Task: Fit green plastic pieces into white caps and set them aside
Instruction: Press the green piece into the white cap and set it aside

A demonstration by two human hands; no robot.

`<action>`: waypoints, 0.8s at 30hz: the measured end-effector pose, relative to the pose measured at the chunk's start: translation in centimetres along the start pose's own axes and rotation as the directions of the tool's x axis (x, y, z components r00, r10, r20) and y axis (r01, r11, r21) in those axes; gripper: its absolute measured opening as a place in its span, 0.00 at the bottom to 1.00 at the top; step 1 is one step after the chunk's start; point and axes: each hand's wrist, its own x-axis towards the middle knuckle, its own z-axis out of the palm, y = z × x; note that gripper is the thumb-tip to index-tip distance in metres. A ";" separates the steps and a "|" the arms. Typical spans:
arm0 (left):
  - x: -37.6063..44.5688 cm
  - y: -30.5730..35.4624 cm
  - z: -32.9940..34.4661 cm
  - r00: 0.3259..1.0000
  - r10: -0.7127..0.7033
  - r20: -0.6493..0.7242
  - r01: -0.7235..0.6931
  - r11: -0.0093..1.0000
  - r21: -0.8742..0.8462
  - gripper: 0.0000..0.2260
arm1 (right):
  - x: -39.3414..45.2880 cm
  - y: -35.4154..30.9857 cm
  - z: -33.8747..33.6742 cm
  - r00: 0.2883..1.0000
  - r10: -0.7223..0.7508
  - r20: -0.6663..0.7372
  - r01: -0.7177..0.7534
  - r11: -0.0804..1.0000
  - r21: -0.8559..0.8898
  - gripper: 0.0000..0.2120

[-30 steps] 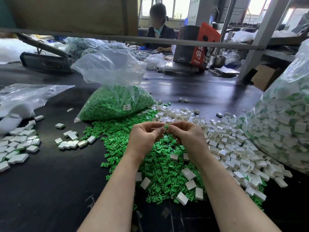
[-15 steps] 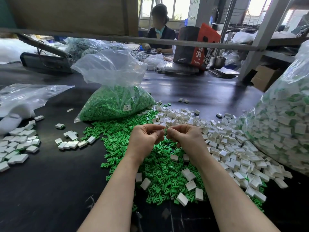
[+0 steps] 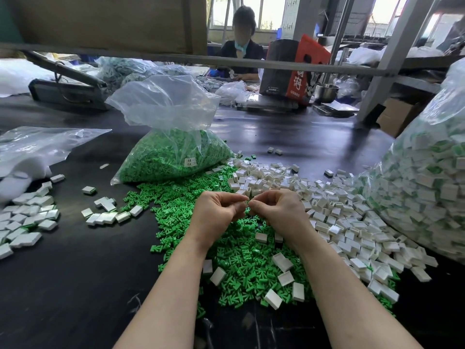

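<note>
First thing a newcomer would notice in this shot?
The spill of loose green pieces across the middle of the black table, running into a drift of white caps on its right side. Above it, the left hand and right hand meet fingertip to fingertip, pinching a small white part. Behind stands an open clear bag of green pieces.

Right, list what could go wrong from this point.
1. The small piece pinched between the left hand and right hand could slip and vanish into the loose green pieces directly below.
2. Unfilled white caps lie mixed into the green heap, so an empty one might get set aside by mistake.
3. The finished pieces sit near the table's left edge and could be knocked off.
</note>
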 end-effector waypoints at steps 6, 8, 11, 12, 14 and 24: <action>0.0 -0.2 -0.2 1.000 0.026 0.014 -0.026 0.998 0.057 0.06 | -0.1 -0.1 -0.2 1.000 -0.012 0.025 0.013 0.998 -0.054 0.08; 0.0 -0.2 -0.2 0.999 0.038 0.015 -0.039 0.997 0.074 0.06 | -0.1 -0.1 -0.2 0.999 -0.027 0.019 0.028 0.997 -0.071 0.09; -0.1 -0.2 -0.2 0.999 0.049 0.013 -0.050 0.995 0.090 0.06 | -0.1 0.0 -0.1 0.999 -0.042 0.023 0.044 0.996 -0.072 0.09; -0.1 -0.2 -0.3 0.999 0.053 0.013 -0.054 0.994 0.097 0.06 | -0.1 0.0 -0.2 0.999 -0.045 0.026 0.047 0.996 -0.069 0.09; 0.0 -0.3 -0.3 0.998 0.061 0.013 -0.062 0.991 0.117 0.06 | -0.1 0.1 -0.2 0.998 -0.056 0.032 0.058 0.996 -0.071 0.09; 0.0 -0.4 -0.5 0.995 0.090 0.030 -0.094 0.981 0.170 0.08 | -0.1 0.3 -0.3 0.993 -0.097 0.062 0.103 0.991 -0.089 0.07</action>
